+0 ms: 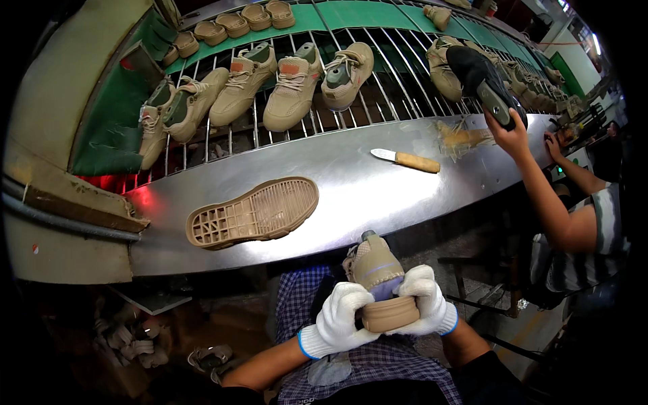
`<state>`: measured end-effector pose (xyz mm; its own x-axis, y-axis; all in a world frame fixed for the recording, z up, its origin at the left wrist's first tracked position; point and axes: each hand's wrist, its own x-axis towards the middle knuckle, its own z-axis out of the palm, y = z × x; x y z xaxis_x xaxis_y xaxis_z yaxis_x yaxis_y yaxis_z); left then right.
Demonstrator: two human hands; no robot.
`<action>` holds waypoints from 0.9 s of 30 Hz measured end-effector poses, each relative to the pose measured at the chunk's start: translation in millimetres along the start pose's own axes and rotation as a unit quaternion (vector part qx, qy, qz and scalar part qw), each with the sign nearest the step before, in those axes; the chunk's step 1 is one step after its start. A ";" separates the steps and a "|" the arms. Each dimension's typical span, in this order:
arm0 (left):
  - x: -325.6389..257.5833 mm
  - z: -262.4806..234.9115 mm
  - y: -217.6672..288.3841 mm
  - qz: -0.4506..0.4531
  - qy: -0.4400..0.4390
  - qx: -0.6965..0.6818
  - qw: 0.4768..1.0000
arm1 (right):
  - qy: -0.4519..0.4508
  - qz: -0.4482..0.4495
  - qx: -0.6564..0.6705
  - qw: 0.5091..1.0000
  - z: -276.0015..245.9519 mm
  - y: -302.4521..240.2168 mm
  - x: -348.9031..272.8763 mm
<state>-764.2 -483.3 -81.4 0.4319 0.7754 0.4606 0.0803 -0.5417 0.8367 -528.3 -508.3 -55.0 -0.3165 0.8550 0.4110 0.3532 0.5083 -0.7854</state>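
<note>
My left hand [342,316], in a white knit glove with a blue cuff, is closed on one side of a tan shoe sole [390,316]. My right hand [426,302], gloved alike, grips the opposite side. Just beyond the sole, a beige shoe upper [376,262] on a last lies over my lap, its near end against the sole. A purplish band runs along the upper's lower edge. On the metal bench ahead rests another tan sole [253,212], its ribbed inside facing up. A knife [406,160] with a wooden handle lies farther right.
Several beige shoes [292,88] on lasts stand on a metal rack [378,74] behind the bench [337,202]. Tan soles [233,25] line a green belt at the back. To the right, a co-worker's hand [511,135] holds a dark shoe [482,77]. Shoes [210,356] lie low at left.
</note>
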 end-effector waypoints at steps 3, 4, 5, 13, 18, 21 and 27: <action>7.5 -1.5 -6.5 -0.028 -0.005 -0.021 0.999 | -0.013 0.019 0.030 0.999 -3.9 11.4 7.0; 11.8 -3.0 -7.4 -0.033 -0.004 -0.041 0.999 | -0.019 0.026 0.051 0.998 -6.5 12.8 12.7; 15.8 -4.7 -7.9 -0.040 -0.003 -0.061 0.997 | -0.024 0.040 0.074 0.996 -6.5 14.6 14.4; 30.8 -12.1 -26.1 -0.112 -0.025 -0.171 0.978 | -0.030 0.128 0.175 0.976 -1.3 27.2 21.1; 35.4 -11.4 -34.3 -0.147 -0.024 -0.234 0.961 | -0.028 0.156 0.163 0.974 -2.9 26.9 25.0; 35.0 -10.1 -37.4 -0.148 -0.039 -0.242 0.958 | -0.021 0.170 0.154 0.973 -3.6 24.0 21.5; 35.3 -6.5 -35.7 -0.249 -0.065 -0.187 0.948 | -0.023 0.194 0.132 0.972 -7.3 25.9 9.7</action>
<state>-757.6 -434.5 -93.1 0.5339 0.8447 -0.0387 -0.0102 0.0521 0.9986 -515.8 -486.1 -68.0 -0.2451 0.9685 0.0443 0.2173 0.0994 -0.9710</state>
